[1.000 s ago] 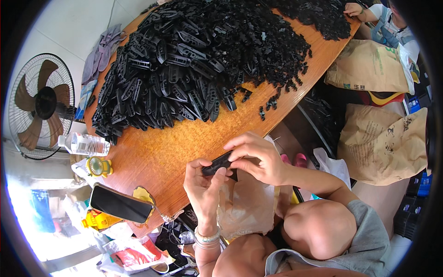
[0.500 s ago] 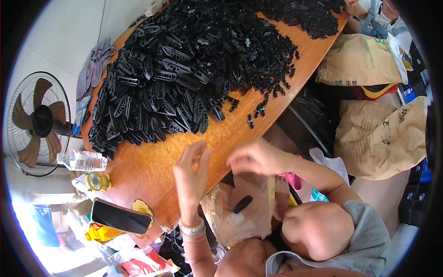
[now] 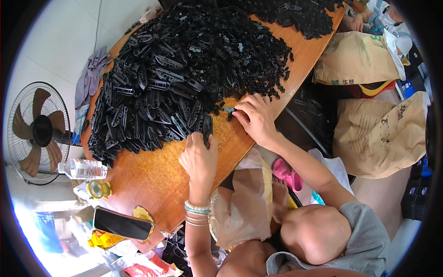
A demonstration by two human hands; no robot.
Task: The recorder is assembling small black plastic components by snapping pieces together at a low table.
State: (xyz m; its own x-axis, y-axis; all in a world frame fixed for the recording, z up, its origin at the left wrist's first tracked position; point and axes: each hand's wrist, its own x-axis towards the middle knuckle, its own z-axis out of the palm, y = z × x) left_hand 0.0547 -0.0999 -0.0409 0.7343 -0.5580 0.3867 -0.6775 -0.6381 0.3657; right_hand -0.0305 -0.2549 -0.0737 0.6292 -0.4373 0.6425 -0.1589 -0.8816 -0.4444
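Left hand (image 3: 199, 159): thumb and fingers closed on the lower end of a long black part (image 3: 208, 127), its other end pointing away from me, right at the near edge of the heap of long black parts (image 3: 152, 99). Right hand (image 3: 256, 121): fingers curled, thumb and index tips at a small dark clip (image 3: 229, 111) on the table (image 3: 143, 173); can't tell if the pinch is shut on it. The clip sits just left of those fingertips, ahead and right of my left hand. Pile of small black pieces (image 3: 244, 57) lies straight beyond the right hand and runs into the long-part heap. Bracelets (image 3: 197, 208) on the left wrist. Nearer me than both hands, between my legs: open paper bag (image 3: 244, 205). Left of my left hand: clear bottle (image 3: 87, 169), small yellow fan (image 3: 99, 189), dark-screened phone (image 3: 122, 224) closer to me, big floor fan (image 3: 41, 131) furthest out. Right of my right hand: two brown sacks (image 3: 380, 134), pink sandals (image 3: 287, 175) on the near side, co-worker's hand (image 3: 357, 22) far off beyond.
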